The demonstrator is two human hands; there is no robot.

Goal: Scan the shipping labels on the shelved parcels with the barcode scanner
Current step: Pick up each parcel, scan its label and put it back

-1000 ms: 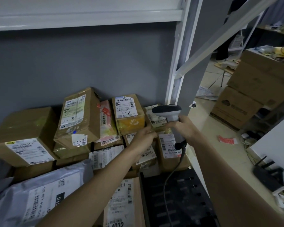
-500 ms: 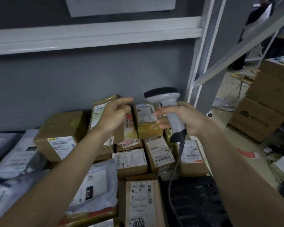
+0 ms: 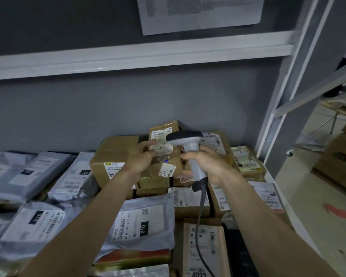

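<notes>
The right hand (image 3: 208, 166) grips the handle of the barcode scanner (image 3: 190, 150), whose head points left at an upright brown parcel (image 3: 164, 140). The left hand (image 3: 140, 158) holds that parcel's left edge, index finger straight along its shipping label (image 3: 160, 136). Parcels crowd the shelf (image 3: 272, 182) to its right edge; open wall rises above them. Label print is blurred, and the scanner's cable (image 3: 198, 226) runs out of view below.
</notes>
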